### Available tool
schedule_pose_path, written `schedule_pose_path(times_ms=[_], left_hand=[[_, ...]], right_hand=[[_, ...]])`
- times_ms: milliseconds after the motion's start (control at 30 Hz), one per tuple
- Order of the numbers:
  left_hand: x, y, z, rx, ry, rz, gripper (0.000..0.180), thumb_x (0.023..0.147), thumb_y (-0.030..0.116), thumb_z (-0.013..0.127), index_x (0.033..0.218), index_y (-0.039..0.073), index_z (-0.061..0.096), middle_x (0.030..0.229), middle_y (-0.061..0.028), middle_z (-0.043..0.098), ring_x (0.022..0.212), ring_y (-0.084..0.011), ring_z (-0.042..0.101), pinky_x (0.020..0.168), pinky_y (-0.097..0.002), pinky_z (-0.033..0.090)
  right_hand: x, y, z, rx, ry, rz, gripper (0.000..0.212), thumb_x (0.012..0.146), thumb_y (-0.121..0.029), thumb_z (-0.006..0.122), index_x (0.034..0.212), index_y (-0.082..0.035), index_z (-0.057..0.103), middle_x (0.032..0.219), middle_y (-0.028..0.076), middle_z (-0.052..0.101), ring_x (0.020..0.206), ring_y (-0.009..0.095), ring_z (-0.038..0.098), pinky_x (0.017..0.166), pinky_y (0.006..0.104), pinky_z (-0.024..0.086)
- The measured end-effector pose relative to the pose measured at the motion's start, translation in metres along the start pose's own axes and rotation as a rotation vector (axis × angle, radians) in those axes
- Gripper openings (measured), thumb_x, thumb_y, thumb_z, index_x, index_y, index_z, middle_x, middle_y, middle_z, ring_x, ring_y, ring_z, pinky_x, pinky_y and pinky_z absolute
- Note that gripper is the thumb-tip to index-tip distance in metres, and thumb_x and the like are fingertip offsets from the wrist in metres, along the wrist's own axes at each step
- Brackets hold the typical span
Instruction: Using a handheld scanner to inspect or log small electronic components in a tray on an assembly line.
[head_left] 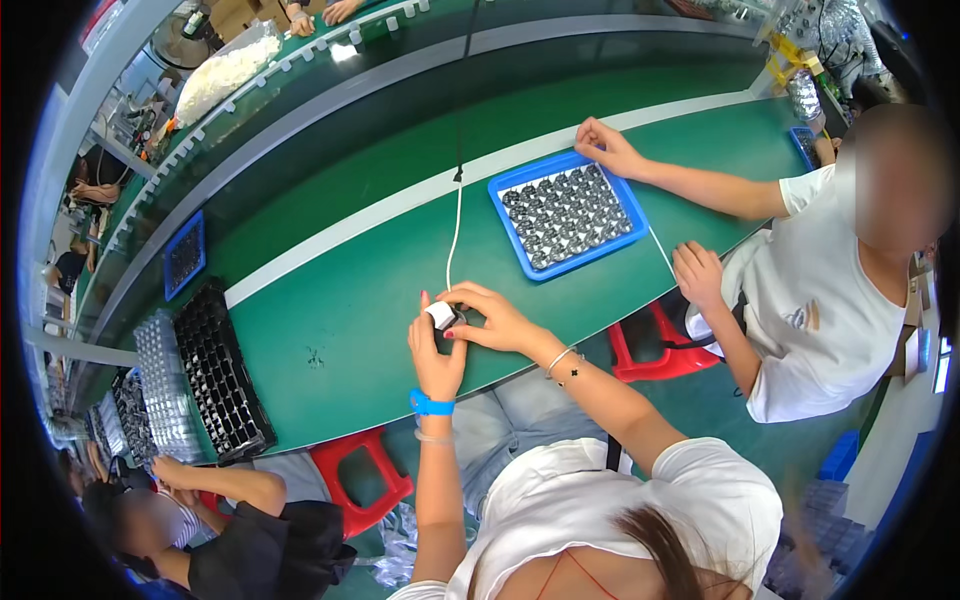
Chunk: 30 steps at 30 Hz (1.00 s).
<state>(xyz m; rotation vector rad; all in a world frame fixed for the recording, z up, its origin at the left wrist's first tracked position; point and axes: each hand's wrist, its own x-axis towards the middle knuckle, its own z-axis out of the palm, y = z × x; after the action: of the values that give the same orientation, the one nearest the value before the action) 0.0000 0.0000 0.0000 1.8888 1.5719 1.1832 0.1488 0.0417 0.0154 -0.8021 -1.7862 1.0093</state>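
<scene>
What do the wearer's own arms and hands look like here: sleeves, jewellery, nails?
Both forearms are bare below short white sleeves. The left hand has a bright blue wristband with a thin pale band just below it. The right hand has a slim silver bracelet with a small dark charm, and red-painted nails.

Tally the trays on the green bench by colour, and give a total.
Blue trays: 3, by the co-worker's hand, at the far right, and on the left.
Black trays: 1, at the near left edge.
Clear trays: 1, beside the black one.
Total: 5

green workbench (340, 320); red stools (362, 480) — teal floor (700, 400)
</scene>
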Motion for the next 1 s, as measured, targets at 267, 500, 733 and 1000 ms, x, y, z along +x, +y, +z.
schedule_pose_path(times_ms=[267,500,733,1000], left_hand=[[0.036,0.011,-0.006,-0.225,-0.042,-0.127,0.033,0.089,-0.002,0.05,0.121,0.003,0.055,0.113,-0.0106,0.055,0.102,-0.021,0.058,0.086,-0.0296,0.046],[0.192,0.026,0.081,0.001,-0.235,0.331,0.028,0.091,0.017,0.054,0.113,0.002,0.062,0.112,-0.019,0.063,0.105,-0.0286,0.06,0.087,-0.0359,0.048],[0.238,0.041,0.145,0.01,-0.633,0.149,0.025,0.079,0.018,0.067,0.096,0.0,0.07,0.088,-0.017,0.07,0.078,-0.0256,0.067,0.073,-0.034,0.052],[0.194,-0.008,0.061,-0.084,-0.709,-0.168,0.025,0.079,0.023,0.069,0.088,0.0,0.066,0.079,-0.0103,0.068,0.071,-0.0184,0.065,0.067,-0.033,0.052]], right_hand=[[-0.034,-0.056,-0.03,0.095,0.307,0.019,0.044,0.069,-0.003,0.078,0.109,-0.004,0.06,0.104,0.009,0.066,0.097,0.023,0.062,0.086,0.033,0.048],[-0.062,-0.083,-0.073,-0.091,0.472,-0.201,0.049,0.073,-0.025,0.08,0.108,-0.005,0.052,0.102,0.014,0.067,0.094,0.028,0.06,0.083,0.0384,0.049],[-0.087,-0.087,-0.093,-0.123,0.593,-0.129,0.043,0.075,-0.015,0.078,0.106,-0.005,0.051,0.098,0.013,0.066,0.095,0.026,0.059,0.085,0.0373,0.048],[-0.095,-0.061,-0.088,0.097,0.761,0.064,0.041,0.085,-0.015,0.069,0.115,-0.004,0.044,0.113,0.015,0.059,0.105,0.023,0.057,0.091,0.0371,0.045]])
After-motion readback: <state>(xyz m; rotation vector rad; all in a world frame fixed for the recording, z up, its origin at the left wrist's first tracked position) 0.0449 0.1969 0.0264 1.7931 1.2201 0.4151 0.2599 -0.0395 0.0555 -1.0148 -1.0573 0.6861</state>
